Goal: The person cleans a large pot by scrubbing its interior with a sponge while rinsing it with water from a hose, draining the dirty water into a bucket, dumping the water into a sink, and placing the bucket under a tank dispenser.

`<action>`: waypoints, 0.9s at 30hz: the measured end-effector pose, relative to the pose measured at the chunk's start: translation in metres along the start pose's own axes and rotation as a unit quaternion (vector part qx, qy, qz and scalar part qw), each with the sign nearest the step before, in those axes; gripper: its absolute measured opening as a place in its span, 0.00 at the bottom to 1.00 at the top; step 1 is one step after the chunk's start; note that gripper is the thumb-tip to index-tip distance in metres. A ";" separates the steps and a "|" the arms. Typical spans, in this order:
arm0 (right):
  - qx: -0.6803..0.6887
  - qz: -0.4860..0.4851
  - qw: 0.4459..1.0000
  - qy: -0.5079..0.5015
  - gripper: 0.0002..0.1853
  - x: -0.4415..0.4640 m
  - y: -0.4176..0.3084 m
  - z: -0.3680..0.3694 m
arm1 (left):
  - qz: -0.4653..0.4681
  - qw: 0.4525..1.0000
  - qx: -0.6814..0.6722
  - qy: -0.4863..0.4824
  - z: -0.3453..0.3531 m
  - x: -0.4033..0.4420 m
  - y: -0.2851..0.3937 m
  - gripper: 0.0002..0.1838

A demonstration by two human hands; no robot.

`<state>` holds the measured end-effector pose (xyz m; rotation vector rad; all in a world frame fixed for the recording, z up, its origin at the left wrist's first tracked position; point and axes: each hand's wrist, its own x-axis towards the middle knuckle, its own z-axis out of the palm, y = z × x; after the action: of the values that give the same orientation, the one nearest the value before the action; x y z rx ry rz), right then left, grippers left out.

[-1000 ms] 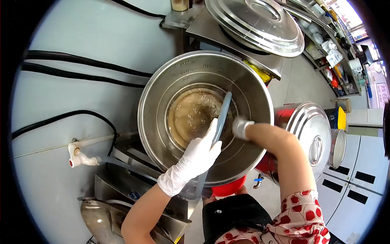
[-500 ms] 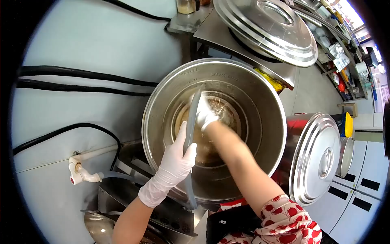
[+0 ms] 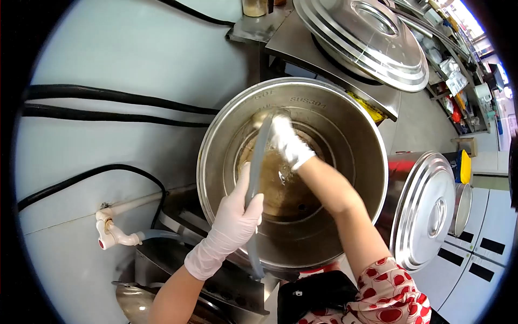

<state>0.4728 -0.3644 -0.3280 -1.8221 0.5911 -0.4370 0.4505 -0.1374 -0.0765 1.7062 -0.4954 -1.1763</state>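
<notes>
My left hand (image 3: pixel 234 216), in a white glove, is wrapped round a translucent grey hose (image 3: pixel 260 154) at the near left rim of a large steel pot (image 3: pixel 345 237). The hose rises from below the rim and its upper end reaches over the pot's inside. Deep in the pot, my right hand (image 3: pixel 288 140), also gloved, is at the far inner wall close to the hose's end. Its fingers are smeared, and I cannot make out whether it holds anything. Brownish water (image 3: pixel 283 183) covers part of the pot's bottom.
A white tap (image 3: pixel 113 232) with a hose on it juts from the left wall. A big domed lid (image 3: pixel 372 38) tops a vessel at the back. To the right stands another lidded pot (image 3: pixel 426 210). A metal wok (image 3: pixel 132 302) is at the lower left.
My right hand has moved up from the pot's middle to its far inner wall. The left hand keeps its hold on the hose. The whole view has shifted slightly.
</notes>
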 end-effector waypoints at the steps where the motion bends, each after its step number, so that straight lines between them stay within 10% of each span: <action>1: 0.306 0.149 0.933 0.115 0.08 0.006 -0.017 -0.032 | 0.010 1.000 0.000 -0.006 0.002 0.000 0.002 0.34; 2: 0.569 0.278 0.743 0.217 0.07 0.010 -0.025 -0.060 | 0.004 1.000 0.001 -0.006 0.002 -0.001 0.003 0.34; 4: 0.567 0.251 0.693 0.367 0.06 -0.001 -0.027 -0.087 | -0.008 1.000 0.003 -0.008 0.001 -0.004 0.005 0.34; 6: 0.518 0.124 0.749 0.393 0.08 -0.005 -0.035 -0.066 | -0.007 1.000 0.000 0.003 0.001 -0.007 0.006 0.34; 8: 0.347 0.222 0.861 0.297 0.08 -0.009 -0.083 -0.037 | 0.000 1.000 0.020 0.007 -0.001 -0.011 0.006 0.33; 9: 0.133 0.085 0.968 0.193 0.06 -0.007 -0.059 -0.012 | 0.003 1.000 0.021 0.017 -0.001 -0.012 0.008 0.33; 11: 0.179 0.078 0.973 0.125 0.08 -0.011 -0.048 0.035 | 0.024 0.999 0.025 0.017 0.002 -0.013 0.006 0.33; 12: 0.438 0.199 0.861 0.166 0.11 -0.013 -0.061 0.047 | 0.046 0.998 0.050 0.019 0.004 -0.012 0.004 0.33; 14: 0.236 -0.039 0.960 0.147 0.09 0.002 -0.010 0.036 | 0.017 0.999 0.042 0.010 0.009 -0.010 0.005 0.33; 16: 0.065 0.037 0.993 0.092 0.06 0.000 0.006 -0.007 | 0.006 0.999 0.034 0.014 0.014 -0.009 0.005 0.34; 18: -0.175 0.134 0.975 -0.008 0.10 -0.018 0.034 -0.060 | -0.009 0.999 0.034 0.019 0.011 -0.011 0.004 0.35; 21: -0.720 0.144 0.617 -0.283 0.18 -0.062 0.079 -0.124 | -0.019 0.999 0.033 0.022 0.004 -0.011 0.001 0.35; 24: -0.602 0.296 0.614 -0.416 0.19 -0.057 0.084 -0.110 | -0.020 0.999 0.026 0.023 -0.005 -0.009 -0.001 0.36; 27: -0.552 0.268 0.731 -0.298 0.13 -0.026 0.082 -0.059 | -0.039 0.999 0.024 0.008 -0.014 -0.010 -0.006 0.36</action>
<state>0.4043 -0.4153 -0.3872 -2.5308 0.9632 1.1263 0.4568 -0.1207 -0.0757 1.7882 -0.4543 -1.2144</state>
